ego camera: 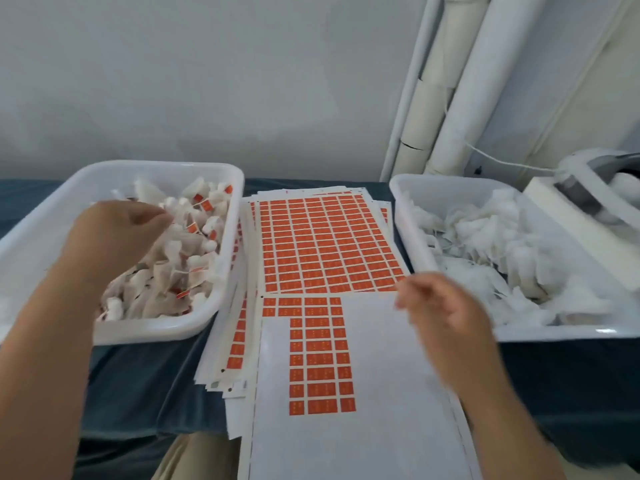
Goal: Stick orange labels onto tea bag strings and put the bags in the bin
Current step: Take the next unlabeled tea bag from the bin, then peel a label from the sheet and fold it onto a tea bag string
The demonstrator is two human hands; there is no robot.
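left hand (114, 233) curled above bin (156, 330)

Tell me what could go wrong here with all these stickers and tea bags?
The stack of label sheets is fanned out and seems to hang over the front edge of the table, so a nudge from the right hand above it could slide sheets off. In the left bin, tagged bags lie heaped with strings crossing, so the left hand over them might snag one and drag it out.
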